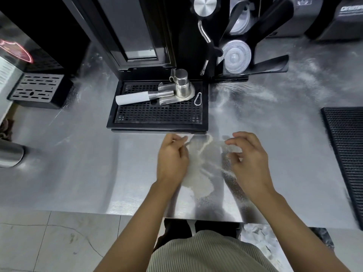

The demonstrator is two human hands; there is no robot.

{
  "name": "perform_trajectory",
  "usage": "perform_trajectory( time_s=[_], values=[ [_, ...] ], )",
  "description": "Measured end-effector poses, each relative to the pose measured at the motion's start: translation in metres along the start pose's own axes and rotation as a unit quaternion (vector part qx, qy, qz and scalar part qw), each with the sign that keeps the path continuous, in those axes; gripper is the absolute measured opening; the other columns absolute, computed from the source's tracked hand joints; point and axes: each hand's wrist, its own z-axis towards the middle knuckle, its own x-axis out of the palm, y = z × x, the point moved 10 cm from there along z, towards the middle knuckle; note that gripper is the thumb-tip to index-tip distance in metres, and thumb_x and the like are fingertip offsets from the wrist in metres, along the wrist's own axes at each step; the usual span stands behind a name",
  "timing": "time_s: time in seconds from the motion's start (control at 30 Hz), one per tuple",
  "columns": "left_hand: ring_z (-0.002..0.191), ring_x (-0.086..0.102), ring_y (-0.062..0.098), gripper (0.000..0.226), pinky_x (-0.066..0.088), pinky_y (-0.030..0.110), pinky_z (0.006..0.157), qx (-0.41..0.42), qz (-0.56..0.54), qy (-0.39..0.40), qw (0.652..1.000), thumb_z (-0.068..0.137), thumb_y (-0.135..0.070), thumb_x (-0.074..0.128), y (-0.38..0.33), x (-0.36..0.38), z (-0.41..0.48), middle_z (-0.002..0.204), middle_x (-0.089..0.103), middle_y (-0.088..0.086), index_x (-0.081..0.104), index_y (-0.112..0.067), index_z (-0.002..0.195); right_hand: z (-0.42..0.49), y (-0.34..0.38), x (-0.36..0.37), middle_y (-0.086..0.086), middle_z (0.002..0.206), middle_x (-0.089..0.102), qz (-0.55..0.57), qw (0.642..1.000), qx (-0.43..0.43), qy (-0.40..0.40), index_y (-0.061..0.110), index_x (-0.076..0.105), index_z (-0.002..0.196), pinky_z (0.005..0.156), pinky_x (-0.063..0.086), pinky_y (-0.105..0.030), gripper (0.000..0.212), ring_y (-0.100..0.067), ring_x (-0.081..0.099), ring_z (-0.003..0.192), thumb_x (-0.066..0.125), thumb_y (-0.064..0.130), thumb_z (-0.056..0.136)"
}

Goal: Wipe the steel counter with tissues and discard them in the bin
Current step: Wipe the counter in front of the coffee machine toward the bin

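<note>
1. The left grip [172, 156] is closed on a piece of white tissue, the left tissue [184, 138]. It pinches this between thumb and curled fingers, and the tissue sticks out toward 12 o'clock.
2. The right grip [250, 156] has its fingers curled down over a second pale piece, the right tissue [234, 148], and holds it at the fingertips. Motion blur softens its outline.
3. Both grips are over the steel tabletop [78, 163], near its front edge and side by side but apart. The left one is at 9 o'clock of the right.
4. Between them is a pale, grainy patch [198, 173]. Whether it is powder or a thin sheet cannot be told.
5. At 12 o'clock of the grips, just beyond the fingertips, is a black perforated drip tray [157, 116].
6. On the tray lie a portafilter with a white handle [133, 98], a steel tamper [182, 85] and a carabiner [198, 99].
7. A black machine [137, 32] rises behind the tray.
8. At 1 o'clock a black holder carries clear plastic lids [236, 55]. White streaks [275, 93] smear the steel near it.
9. A black ribbed mat [345, 154] lies at 3 o'clock, well apart from the right grip.
10. At 10 o'clock is a smaller slotted tray [37, 89], and at 9 o'clock a steel cylinder [9, 154] sits at the frame edge.
11. At 5 o'clock, below the tabletop's front edge, is what looks like the bin [261, 240], with crumpled pale material inside.
</note>
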Motion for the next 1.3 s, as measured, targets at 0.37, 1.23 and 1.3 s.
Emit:
perform_trajectory(
  time_s=[0.37,1.23,1.3],
  values=[
    [0.066,0.054,0.008,0.025,0.051,0.020,0.072,0.034,-0.057,0.046,0.997,0.089,0.003,0.054,-0.025,0.027,-0.009,0.083,0.047,-0.007,0.071,-0.004,0.107,-0.008,-0.009,-0.019,0.006,0.105,0.060,-0.005,0.999,0.032,-0.026,0.016,0.064,0.110,0.071,0.056,-0.042,0.021,-0.015,0.059,0.088,0.061,0.029,0.095],
    [0.073,0.046,0.002,0.038,0.039,0.004,0.072,-0.008,0.047,-0.082,0.995,0.084,0.004,0.051,0.038,-0.023,-0.085,0.094,0.054,0.006,0.066,-0.007,0.116,-0.028,-0.018,0.008,0.005,0.111,0.058,0.028,0.999,0.018,0.020,0.015,0.068,0.105,0.072,0.058,-0.043,0.017,-0.018,0.060,0.095,0.068,0.012,0.089],
    [0.077,0.050,0.002,0.039,0.042,0.008,0.076,0.011,0.007,-0.025,1.000,0.085,0.002,0.051,0.014,0.007,-0.091,0.097,0.054,0.003,0.065,-0.010,0.119,-0.029,-0.015,0.009,0.004,0.111,0.058,0.029,0.999,0.016,0.022,0.014,0.068,0.105,0.073,0.058,-0.042,0.017,-0.018,0.061,0.095,0.068,0.011,0.089]
  ],
)
